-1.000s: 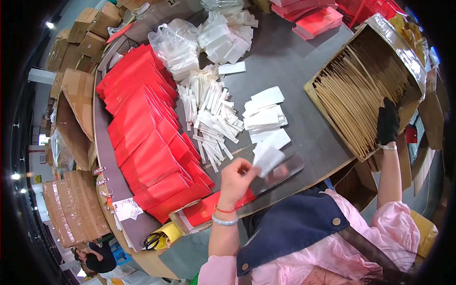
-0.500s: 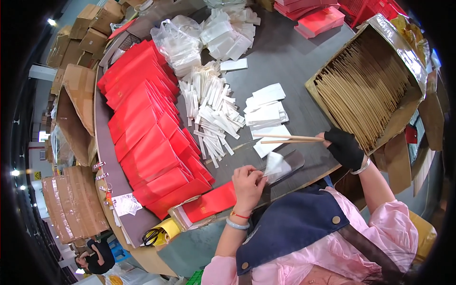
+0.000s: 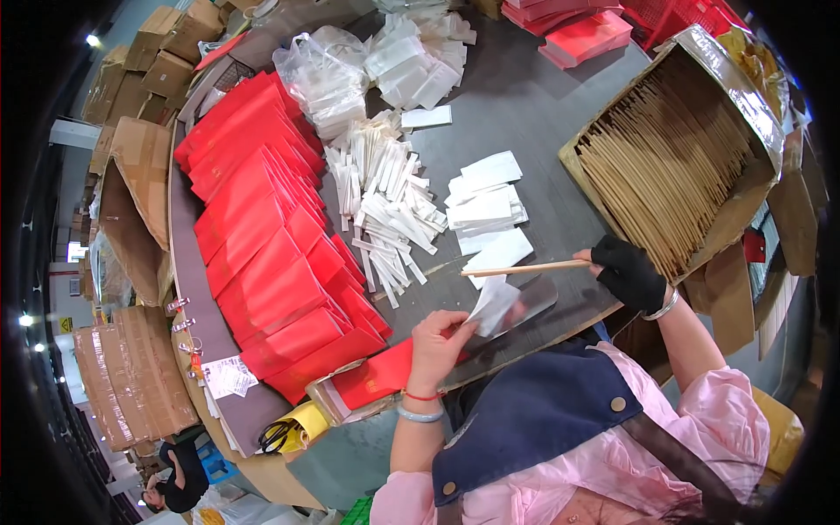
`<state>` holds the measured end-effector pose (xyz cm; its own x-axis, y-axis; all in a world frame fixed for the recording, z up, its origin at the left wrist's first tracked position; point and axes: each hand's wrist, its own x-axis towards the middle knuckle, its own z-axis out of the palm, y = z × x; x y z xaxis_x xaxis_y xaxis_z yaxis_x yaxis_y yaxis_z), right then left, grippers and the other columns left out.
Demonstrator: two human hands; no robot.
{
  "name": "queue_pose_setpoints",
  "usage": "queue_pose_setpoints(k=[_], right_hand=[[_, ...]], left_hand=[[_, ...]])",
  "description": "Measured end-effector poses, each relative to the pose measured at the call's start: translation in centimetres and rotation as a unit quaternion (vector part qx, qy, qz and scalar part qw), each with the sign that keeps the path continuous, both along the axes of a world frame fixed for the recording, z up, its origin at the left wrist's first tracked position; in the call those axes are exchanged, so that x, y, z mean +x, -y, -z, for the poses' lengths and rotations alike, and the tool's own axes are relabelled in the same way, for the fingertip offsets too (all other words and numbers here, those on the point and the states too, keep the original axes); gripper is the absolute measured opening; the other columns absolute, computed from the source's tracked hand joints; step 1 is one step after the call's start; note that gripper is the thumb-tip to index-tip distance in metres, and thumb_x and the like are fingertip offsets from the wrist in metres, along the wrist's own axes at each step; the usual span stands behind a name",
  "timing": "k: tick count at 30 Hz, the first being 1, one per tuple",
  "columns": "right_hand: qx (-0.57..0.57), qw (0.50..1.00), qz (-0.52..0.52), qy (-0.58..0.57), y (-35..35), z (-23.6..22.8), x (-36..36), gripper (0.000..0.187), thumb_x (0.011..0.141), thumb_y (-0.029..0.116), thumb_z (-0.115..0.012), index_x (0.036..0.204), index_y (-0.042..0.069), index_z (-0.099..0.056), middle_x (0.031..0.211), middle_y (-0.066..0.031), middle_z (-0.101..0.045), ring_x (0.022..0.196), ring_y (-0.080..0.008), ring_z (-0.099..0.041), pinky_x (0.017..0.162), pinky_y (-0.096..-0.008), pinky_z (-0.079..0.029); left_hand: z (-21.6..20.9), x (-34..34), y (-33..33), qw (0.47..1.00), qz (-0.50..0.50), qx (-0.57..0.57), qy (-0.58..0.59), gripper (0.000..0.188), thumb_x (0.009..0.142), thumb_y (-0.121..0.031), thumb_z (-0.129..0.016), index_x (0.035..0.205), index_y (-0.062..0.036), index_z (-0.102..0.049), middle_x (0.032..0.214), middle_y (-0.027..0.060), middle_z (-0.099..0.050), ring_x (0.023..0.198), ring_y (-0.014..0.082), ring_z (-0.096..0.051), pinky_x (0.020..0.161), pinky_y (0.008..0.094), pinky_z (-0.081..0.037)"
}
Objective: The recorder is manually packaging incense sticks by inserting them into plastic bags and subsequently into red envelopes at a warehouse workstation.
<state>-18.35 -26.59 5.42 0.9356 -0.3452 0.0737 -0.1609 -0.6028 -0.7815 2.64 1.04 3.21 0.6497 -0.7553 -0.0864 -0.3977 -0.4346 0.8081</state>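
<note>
left hand (image 3: 440, 339): pinching a white packet (image 3: 495, 304);
right hand (image 3: 627, 276): gloved, gripping tan sticks (image 3: 525, 269);
carton (image 3: 737, 85): 2 o'clock, loads more sticks

Grey table (image 3: 516, 101) beyond the left grip (image 3: 436, 343), stacked cartons (image 3: 168, 73) far left of it, bright lamps (image 3: 92, 40) farther left, grey floor (image 3: 372, 459) lower left of it

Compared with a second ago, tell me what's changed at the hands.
The right hand has left the cardboard box and moved leftward and closer to the body, now holding wooden sticks. The left hand still pinches a white sleeve. The red packets stay put.
</note>
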Motion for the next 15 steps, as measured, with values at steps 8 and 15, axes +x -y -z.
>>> queue_pose_setpoints(k=[8, 15], right_hand=[[0.01, 0.999, -0.025, -0.017, -0.4, -0.1, 0.2, 0.034, 0.078, -0.006, -0.064, 0.11, 0.004, -0.069, 0.079, -0.0102, -0.057, 0.079, -0.0259, -0.057, 0.07, -0.0334, -0.047], [-0.049, 0.997, -0.053, -0.033, -0.9, 1.8, 1.3, 0.031, 0.077, 0.007, -0.071, 0.107, 0.017, -0.072, 0.077, -0.0094, -0.059, 0.073, -0.0291, -0.06, 0.066, -0.0374, -0.049]], left_hand=[[0.0, -1.2, 0.4, 0.976, 0.068, 0.041, 0.201, 0.024, 0.067, -0.02, -0.081, 0.089, -0.0151, -0.073, 0.086, 0.0028, -0.06, 0.083, 0.0233, -0.054, 0.077, 0.0377, -0.039], [0.9, -1.3, -1.8, 0.968, 0.071, 0.04, 0.239, 0.035, 0.067, -0.023, -0.081, 0.099, -0.0124, -0.071, 0.096, 0.0039, -0.059, 0.094, 0.0275, -0.052, 0.082, 0.0414, -0.04]])
